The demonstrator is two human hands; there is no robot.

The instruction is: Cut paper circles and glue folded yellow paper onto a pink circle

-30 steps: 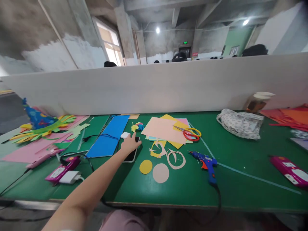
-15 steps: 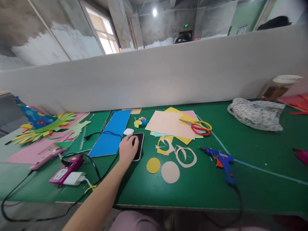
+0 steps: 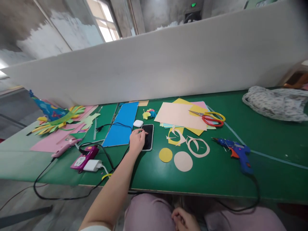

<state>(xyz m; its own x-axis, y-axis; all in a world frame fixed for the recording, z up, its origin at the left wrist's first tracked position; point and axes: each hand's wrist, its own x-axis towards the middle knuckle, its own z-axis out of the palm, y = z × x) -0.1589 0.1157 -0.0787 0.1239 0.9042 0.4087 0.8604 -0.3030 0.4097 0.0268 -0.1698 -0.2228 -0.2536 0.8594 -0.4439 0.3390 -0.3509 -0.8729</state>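
My left hand (image 3: pixel 137 141) reaches over the table, its fingers apart and touching the dark screen of a phone (image 3: pixel 149 136). Nothing is gripped in it. Just behind the fingers lies a small white case (image 3: pixel 138 123). Low in the view, by my lap, my right hand (image 3: pixel 184 219) rests with its fingers curled in, and no object shows in it. A yellow paper circle (image 3: pixel 165 155) and a pale pink paper circle (image 3: pixel 183 161) lie flat to the right of the phone.
Scissors (image 3: pixel 208 117) lie on stacked coloured paper (image 3: pixel 173 114). Ring-shaped offcuts (image 3: pixel 204 148) sit in front. At right rests a blue glue gun (image 3: pixel 237 152); at left, a pink glue gun (image 3: pixel 66 146), a power strip (image 3: pixel 84 158), cables, blue board (image 3: pixel 121 126) and a party hat (image 3: pixel 49 110).
The head view has tilted down and turned left, so things sit higher and further right. My right hand has come into view at my lap. My left hand stays at the phone.
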